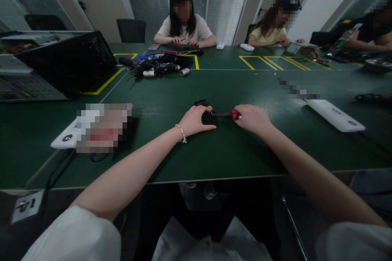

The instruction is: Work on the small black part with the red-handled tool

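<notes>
My left hand (195,120) is closed around a small black device (208,117) resting on the green table (214,151). My right hand (251,117) grips a screwdriver with a red handle (235,115). Its dark shaft points left into the black device. The two hands are close together at the table's middle. A bead bracelet sits on my left wrist.
A white power strip (335,115) lies right of my hands, another white unit (65,136) to the left beside a blurred patch. A black laptop (65,63) stands far left. A pile of black parts and cables (156,65) lies farther back. Three other people sit across the table.
</notes>
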`<state>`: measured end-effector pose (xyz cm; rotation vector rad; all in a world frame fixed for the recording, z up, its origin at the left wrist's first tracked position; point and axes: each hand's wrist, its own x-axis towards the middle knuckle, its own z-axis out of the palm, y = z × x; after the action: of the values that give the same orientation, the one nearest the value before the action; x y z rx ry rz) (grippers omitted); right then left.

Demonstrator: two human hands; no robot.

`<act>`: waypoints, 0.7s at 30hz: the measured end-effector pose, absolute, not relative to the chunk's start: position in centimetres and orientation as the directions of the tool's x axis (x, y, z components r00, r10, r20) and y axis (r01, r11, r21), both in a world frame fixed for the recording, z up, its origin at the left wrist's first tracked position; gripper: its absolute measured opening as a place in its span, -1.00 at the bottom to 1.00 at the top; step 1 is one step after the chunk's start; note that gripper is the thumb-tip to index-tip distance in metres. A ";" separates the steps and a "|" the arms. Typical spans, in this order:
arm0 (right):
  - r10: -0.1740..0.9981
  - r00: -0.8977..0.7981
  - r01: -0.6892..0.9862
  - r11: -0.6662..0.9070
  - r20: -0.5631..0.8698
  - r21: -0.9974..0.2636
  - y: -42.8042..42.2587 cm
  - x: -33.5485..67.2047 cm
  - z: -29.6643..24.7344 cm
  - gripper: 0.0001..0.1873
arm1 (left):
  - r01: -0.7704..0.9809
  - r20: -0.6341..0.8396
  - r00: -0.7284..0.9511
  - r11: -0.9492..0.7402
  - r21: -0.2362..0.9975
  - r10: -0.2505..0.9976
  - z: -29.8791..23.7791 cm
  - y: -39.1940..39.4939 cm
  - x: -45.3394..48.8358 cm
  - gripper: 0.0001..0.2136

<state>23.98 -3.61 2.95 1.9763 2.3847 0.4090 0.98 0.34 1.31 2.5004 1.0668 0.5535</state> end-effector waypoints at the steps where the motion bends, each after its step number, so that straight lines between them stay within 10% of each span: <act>1: 0.968 -0.199 0.963 0.165 0.150 0.211 -3.6 24.0 3.0 -0.77 | 0.601 0.208 0.637 -0.646 0.470 0.743 1.4 0.3 1.0 -0.49; 21: 0.973 -0.185 0.968 0.156 0.139 0.198 -3.6 24.0 3.0 -0.79 | 0.592 0.228 0.640 -0.660 0.462 0.734 1.1 0.5 1.0 -0.48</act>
<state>23.97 -3.62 2.95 1.9917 2.3720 0.3797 0.95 0.47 1.11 2.5175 1.0573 0.5722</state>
